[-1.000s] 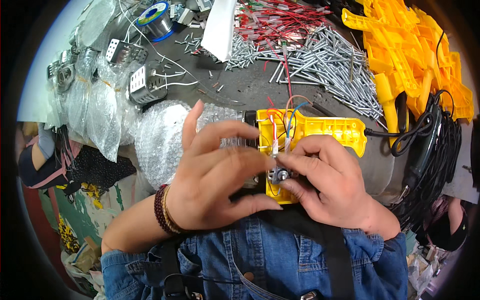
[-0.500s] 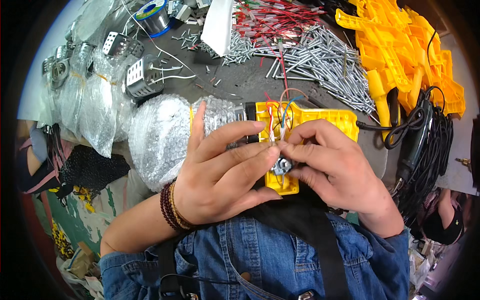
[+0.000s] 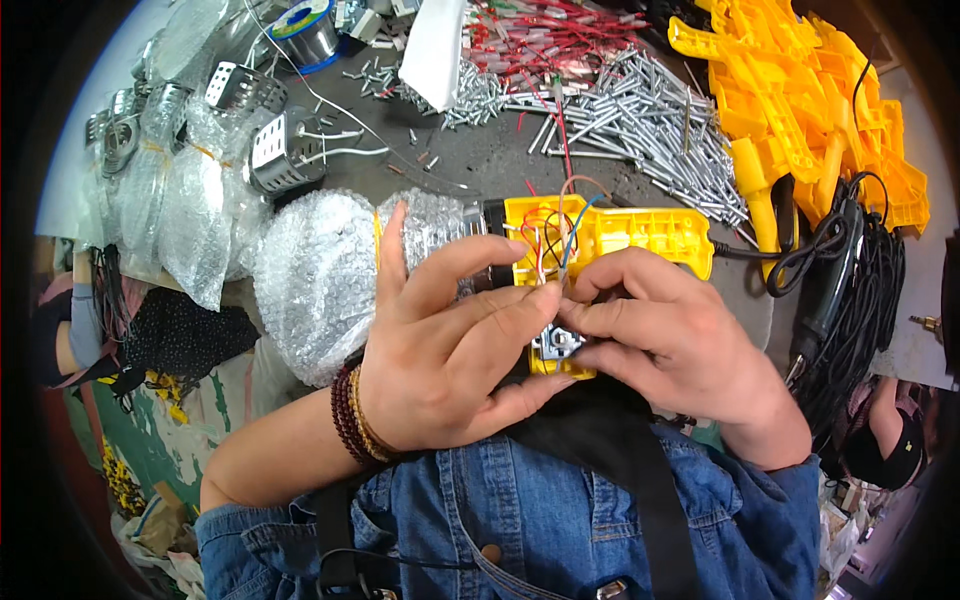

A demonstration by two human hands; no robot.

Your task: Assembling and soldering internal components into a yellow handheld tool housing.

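A yellow plastic tool housing point(image 3: 650, 238) lies open in front of me, its inner side up. Thin wires point(image 3: 571, 236) in red, white, blue, black and brown loop out of it. A small metal-faced switch point(image 3: 560, 342) sits over its near part, between my hands. My left hand point(image 3: 440, 345) bends around the switch, index fingertip at the wire ends above it and thumb below. My right hand point(image 3: 690, 340) pinches a wire at the switch's upper edge, its thumb touching the switch's side. Fingertips hide the exact contact. Bubble wrap point(image 3: 315, 280) covers the housing's left end.
Metal screws point(image 3: 640, 130) and red-wired parts point(image 3: 550, 45) are heaped at the back. Yellow housings point(image 3: 790, 90) pile up at right, beside a black corded tool point(image 3: 838, 275). Perforated metal parts point(image 3: 285, 150), wrapped pieces and a solder spool point(image 3: 305, 38) stand at left.
The housing has shifted slightly left. The switch has turned and moved a little down and left, showing more of its metal face. Both hands keep nearly the same hold.
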